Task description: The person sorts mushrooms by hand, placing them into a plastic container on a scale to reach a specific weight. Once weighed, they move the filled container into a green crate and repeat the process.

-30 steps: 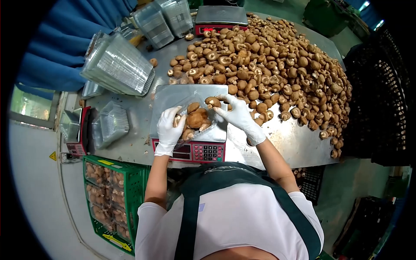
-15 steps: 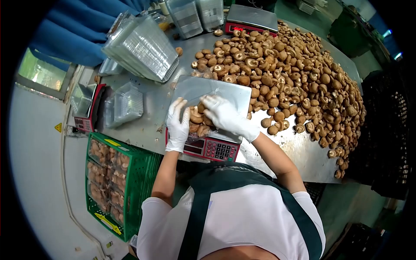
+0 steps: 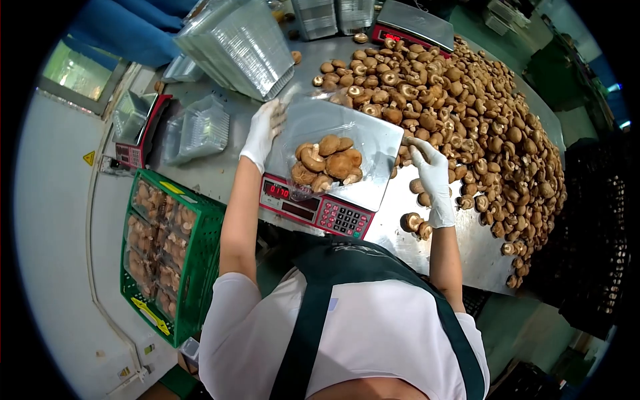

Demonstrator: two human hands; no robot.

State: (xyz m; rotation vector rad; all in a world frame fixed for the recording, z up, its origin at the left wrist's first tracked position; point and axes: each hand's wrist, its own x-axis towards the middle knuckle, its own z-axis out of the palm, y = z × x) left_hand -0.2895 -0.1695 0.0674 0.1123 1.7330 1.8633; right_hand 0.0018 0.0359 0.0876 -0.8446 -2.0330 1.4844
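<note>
Mushroom cluster (image 3: 327, 160) lay in clear plastic (image 3: 357, 137) on the scale (image 3: 383, 143), near the middle of the desk (image 3: 243, 120); red digits were lit on the display (image 3: 279, 192). Left hand (image 3: 259, 137) was at the far left corner of the scale, fingers extended beside the plastic's edge; whether they pinched it could not be told. Right hand (image 3: 435, 180) was to the right of the scale, by the near left fringe of the loose mushrooms (image 3: 460, 110). Its grip stood partly open, thumb and fingers apart, with nothing seen held; contact with the mushrooms there was unclear.

Judgement: a steady reading called for both hands off the plate and the plastic left slack. Any mushroom was best taken singly by the cap, in a light pinch, since firm pressure could have bruised it or snapped the stem.
</note>
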